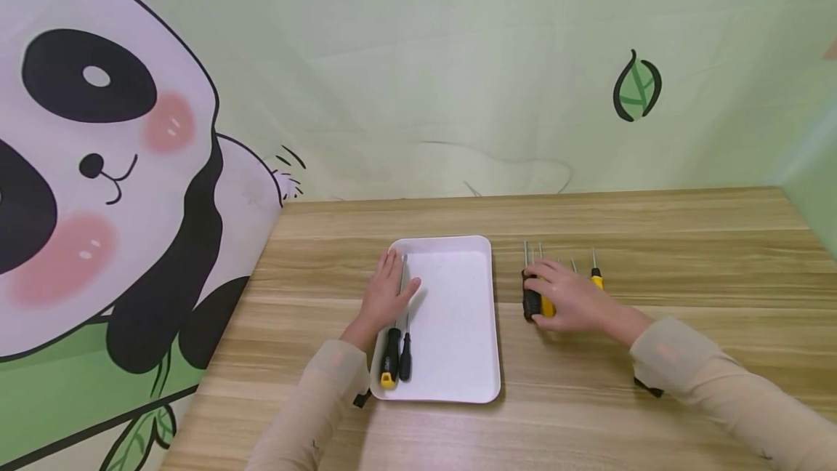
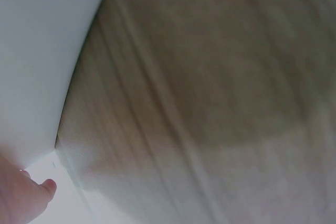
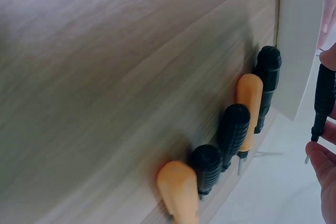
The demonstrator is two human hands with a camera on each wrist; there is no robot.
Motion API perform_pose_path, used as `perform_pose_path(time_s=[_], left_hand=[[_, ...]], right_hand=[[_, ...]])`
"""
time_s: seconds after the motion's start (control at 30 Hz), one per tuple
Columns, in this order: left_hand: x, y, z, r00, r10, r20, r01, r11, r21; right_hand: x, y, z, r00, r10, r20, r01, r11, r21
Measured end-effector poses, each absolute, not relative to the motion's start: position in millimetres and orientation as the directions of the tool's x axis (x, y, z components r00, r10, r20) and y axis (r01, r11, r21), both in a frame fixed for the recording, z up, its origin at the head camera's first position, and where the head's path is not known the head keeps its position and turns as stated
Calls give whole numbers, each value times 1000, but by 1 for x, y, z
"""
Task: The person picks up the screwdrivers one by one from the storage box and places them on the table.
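Observation:
My left hand [image 1: 384, 301] rests with extended fingers over the left rim of a white tray [image 1: 458, 311], its thumb spread apart. Inside the tray, a black screwdriver with a yellow end [image 1: 390, 358] lies beside a thinner black screwdriver [image 1: 405, 358]. To the right of the tray, my right hand [image 1: 575, 302] pinches a black-handled screwdriver [image 3: 324, 95] between thumb and fingers. Below it, a row of screwdrivers lies on the table, among them a black one [image 3: 268, 69], an orange-yellow one [image 3: 250, 98] and another orange-yellow one [image 3: 177, 187]. My hand covers part of this row in the head view.
The wooden table [image 1: 706, 260] extends around the tray and meets a green wall [image 1: 523, 93] at the back. A printed panda [image 1: 150, 202] covers the wall on the left. The tray's outer wall [image 2: 42, 51] is close to the left wrist camera.

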State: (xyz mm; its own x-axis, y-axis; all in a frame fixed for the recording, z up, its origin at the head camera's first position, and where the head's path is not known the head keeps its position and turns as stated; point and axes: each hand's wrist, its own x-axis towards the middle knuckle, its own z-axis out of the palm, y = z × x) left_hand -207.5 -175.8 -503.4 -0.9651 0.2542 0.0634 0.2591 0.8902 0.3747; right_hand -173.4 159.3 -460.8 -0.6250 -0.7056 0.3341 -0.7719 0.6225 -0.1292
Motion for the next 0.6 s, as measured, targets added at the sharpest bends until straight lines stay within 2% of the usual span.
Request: perform_pose_path(time_s=[0.6], left_hand=[[-207,-176,-504,-968,249,38,245,896,371]], right_hand=[[-171,179,-467,-614,-698,367,-771,630,-93]])
